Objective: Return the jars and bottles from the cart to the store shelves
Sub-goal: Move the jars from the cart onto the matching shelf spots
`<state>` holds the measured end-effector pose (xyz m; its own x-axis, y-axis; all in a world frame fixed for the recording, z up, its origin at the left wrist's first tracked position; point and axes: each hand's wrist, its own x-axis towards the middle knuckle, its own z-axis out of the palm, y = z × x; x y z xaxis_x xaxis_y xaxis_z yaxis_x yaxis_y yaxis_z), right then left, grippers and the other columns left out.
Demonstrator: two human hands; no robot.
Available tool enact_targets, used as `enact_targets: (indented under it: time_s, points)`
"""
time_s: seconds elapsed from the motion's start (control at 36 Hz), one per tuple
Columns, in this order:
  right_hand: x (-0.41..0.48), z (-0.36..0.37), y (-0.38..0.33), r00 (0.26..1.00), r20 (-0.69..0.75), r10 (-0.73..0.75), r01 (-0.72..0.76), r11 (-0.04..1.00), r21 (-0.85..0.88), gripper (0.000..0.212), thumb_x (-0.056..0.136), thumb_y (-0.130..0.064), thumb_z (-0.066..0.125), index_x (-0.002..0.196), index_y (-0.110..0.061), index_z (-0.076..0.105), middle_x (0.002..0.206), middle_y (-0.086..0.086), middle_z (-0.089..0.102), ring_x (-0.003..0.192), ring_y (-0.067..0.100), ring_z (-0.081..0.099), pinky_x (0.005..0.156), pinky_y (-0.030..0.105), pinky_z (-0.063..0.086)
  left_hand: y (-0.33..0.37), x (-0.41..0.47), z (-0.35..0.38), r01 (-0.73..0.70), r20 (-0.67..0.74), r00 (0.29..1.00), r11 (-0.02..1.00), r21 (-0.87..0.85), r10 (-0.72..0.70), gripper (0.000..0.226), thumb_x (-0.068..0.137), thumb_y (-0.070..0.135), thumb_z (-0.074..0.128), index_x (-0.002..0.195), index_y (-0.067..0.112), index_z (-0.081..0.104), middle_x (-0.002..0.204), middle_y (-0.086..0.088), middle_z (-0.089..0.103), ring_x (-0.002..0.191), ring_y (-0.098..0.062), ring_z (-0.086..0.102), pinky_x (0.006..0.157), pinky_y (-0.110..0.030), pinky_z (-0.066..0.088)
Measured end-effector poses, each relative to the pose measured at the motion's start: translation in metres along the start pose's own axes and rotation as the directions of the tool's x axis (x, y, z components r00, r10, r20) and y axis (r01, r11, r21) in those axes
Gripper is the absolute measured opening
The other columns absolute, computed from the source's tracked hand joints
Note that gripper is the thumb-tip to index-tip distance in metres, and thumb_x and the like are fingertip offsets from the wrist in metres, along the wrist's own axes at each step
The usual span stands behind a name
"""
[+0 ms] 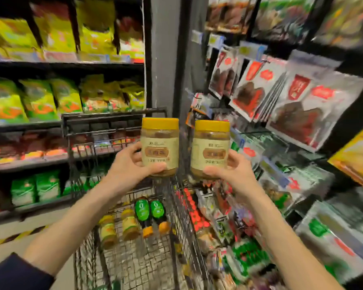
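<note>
My left hand (pixel 127 164) grips a yellow-lidded jar (pixel 159 141) with a beige label, held upright above the wire cart (pixel 86 258). My right hand (pixel 233 170) grips a matching jar (pixel 211 143) just to its right, also upright. Down in the cart basket lie two smaller yellow jars (pixel 108 231) (pixel 130 223) and two dark bottles (pixel 144 214) (pixel 158 212) with green labels and orange caps, side by side.
Shelves (pixel 50 64) on the left carry yellow and green bags. On the right hang racks of flat packets (pixel 298 105), close to the cart's side. A grey pillar (pixel 166 53) stands straight ahead. A yellow-black floor stripe (pixel 19 235) runs at lower left.
</note>
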<state>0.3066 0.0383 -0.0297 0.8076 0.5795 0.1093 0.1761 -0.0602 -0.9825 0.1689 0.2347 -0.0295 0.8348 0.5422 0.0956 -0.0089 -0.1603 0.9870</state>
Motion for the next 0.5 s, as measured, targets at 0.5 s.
enact_targets:
  time_s: [0.5]
  points:
    - [-0.228,-0.033,-0.093,0.74,-0.65,-0.171,0.088,0.983,-0.159,0.062,0.048,-0.008,0.089,0.104,-0.016,0.063,0.093,-0.007,0.073,0.083,0.003,0.069,0.069,0.014,0.052,0.077,-0.069,0.078,-0.216,0.57,0.768,0.956,-0.2,0.293,0.067,0.048,0.03,0.091,0.106,0.026,0.058,0.09,0.009,0.074,0.084,-0.002,0.07,0.069,-0.012,0.052]
